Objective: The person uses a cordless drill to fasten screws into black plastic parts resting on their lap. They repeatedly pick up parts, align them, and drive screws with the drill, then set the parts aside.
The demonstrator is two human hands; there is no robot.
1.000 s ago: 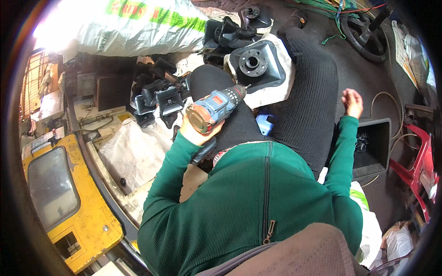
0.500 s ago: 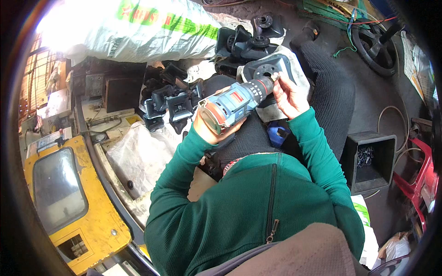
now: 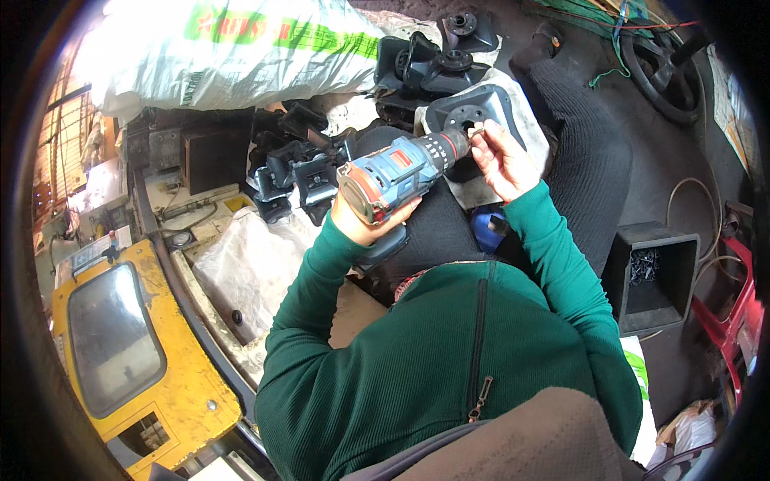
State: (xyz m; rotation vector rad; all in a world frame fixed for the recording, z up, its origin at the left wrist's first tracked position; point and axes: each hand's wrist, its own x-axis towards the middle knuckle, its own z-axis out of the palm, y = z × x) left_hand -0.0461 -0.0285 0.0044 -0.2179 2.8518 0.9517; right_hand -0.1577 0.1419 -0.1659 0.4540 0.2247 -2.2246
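Note:
My left hand (image 3: 357, 224) is closed around the grip of a blue cordless drill (image 3: 395, 178), its chuck toward the upper right. At the chuck's front end, my right hand (image 3: 510, 165) pinches a small piece with thumb and forefinger; it is too small to name, and the drill's tip is partly hidden there. Just beyond lies a black moulded part (image 3: 491, 108) with a round, holed flange. It rests on a whitish cloth (image 3: 525, 132) over my lap, and the drill and right hand cover some of it.
Several similar black parts (image 3: 453, 72) are piled ahead, with more (image 3: 313, 180) to the left. A large white sack (image 3: 241, 56) lies at the far left. A yellow machine panel (image 3: 144, 353) stands near left. On the right are a dark bin (image 3: 651, 276) holding small metal pieces and a red chair (image 3: 726, 329).
The whole view has shifted slightly. The drill sits a little further left in the picture, and my right hand keeps its pinch at the chuck's front.

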